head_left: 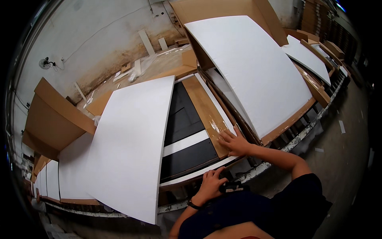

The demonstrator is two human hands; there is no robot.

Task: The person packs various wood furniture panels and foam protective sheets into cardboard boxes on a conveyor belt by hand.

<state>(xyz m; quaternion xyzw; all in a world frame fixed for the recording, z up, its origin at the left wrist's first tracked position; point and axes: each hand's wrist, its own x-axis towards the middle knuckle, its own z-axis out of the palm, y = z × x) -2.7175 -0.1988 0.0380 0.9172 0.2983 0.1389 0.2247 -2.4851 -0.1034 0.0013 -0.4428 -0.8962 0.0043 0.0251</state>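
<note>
My right hand [235, 143] lies with its fingers spread on a brown cardboard strip [201, 105] that carries shiny clear tape. Under the strip, dark panels [183, 115] sit in an open carton, with a white foam strip [186, 142] across them. Nearer to me, my left hand [212, 184] rests at the carton's front edge, next to a white foam edge strip [191, 176]. Its fingers are bent but apart, and no object shows in them. A large white foam sheet [129, 139] leans over the left part of this carton.
Another white sheet [250, 71] covers the carton to the right. Cartons stand in a row along a roller conveyor with a worn metal rail [292, 141]. A raised cardboard flap [59, 115] rises at the left. Scraps lie on the floor by the wall, where a fan [45, 63] is mounted.
</note>
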